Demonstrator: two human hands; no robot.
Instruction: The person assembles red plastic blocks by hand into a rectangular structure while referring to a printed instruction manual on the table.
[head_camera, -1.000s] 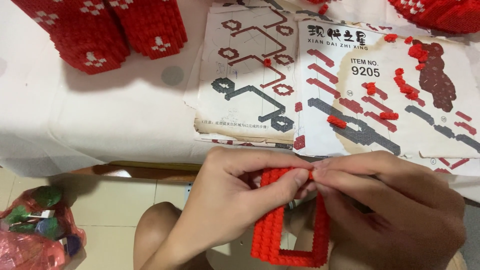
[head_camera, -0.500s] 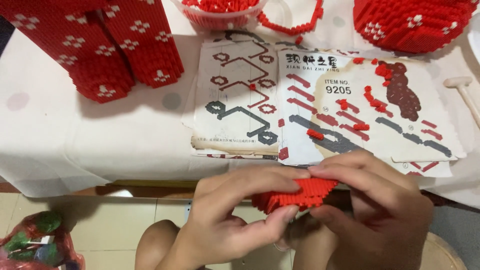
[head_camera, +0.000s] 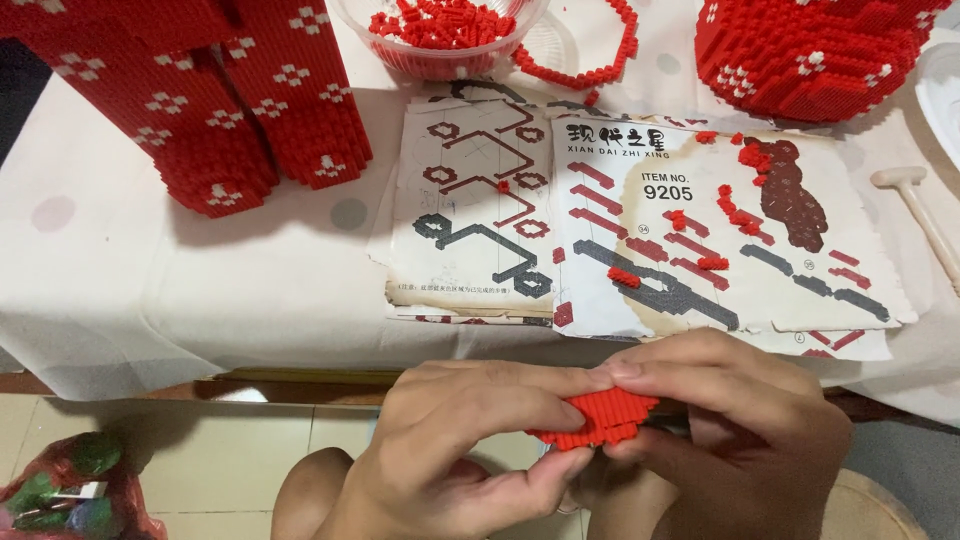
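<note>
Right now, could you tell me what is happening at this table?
A person is pinching a small red brick piece between the left hand and right hand, just below the table edge. On the white tablecloth lie printed instruction sheets with loose red bricks on them. Behind stand large red brick builds and a bowl of red bricks.

Red brick-built piece (head_camera: 597, 420), flat and studded, tilted nearly edge-on, low in the frame just right of centre, pinched from both sides, mostly hidden by fingers, below the table edge.
</note>
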